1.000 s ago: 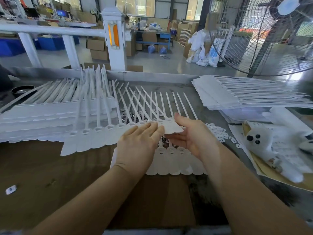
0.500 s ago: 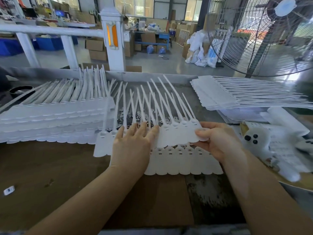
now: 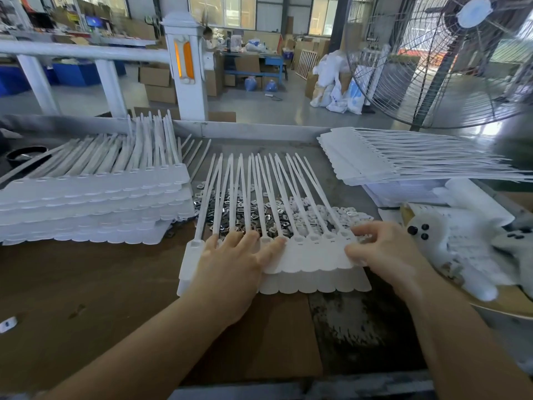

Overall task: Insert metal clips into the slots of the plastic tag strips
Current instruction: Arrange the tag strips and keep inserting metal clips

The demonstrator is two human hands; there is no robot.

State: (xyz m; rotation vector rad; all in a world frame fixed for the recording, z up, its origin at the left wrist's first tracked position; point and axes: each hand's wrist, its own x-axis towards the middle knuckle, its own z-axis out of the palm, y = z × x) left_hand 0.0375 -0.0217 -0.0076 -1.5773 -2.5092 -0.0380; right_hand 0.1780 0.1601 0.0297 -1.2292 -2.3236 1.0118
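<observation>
A white plastic tag strip (image 3: pixel 314 254) lies on top of another strip (image 3: pixel 331 284) in the middle of the table, its long tails pointing away from me. My left hand (image 3: pixel 230 264) rests flat on the left half of the top strip, fingers straight. My right hand (image 3: pixel 383 249) holds the strip's right end between thumb and curled fingers. A heap of small metal clips (image 3: pixel 277 212) lies just behind the strips, under the tails.
A tall stack of tag strips (image 3: pixel 95 206) sits at the left, and another stack (image 3: pixel 383 160) at the back right. White plush toys (image 3: pixel 461 241) lie on the right. A big floor fan (image 3: pixel 450 59) stands beyond the table. Brown cardboard (image 3: pixel 101 298) covers the near table.
The top strip came from the left stack across to the centre and now lies flat on the other strip. Both hands moved right and down with it.
</observation>
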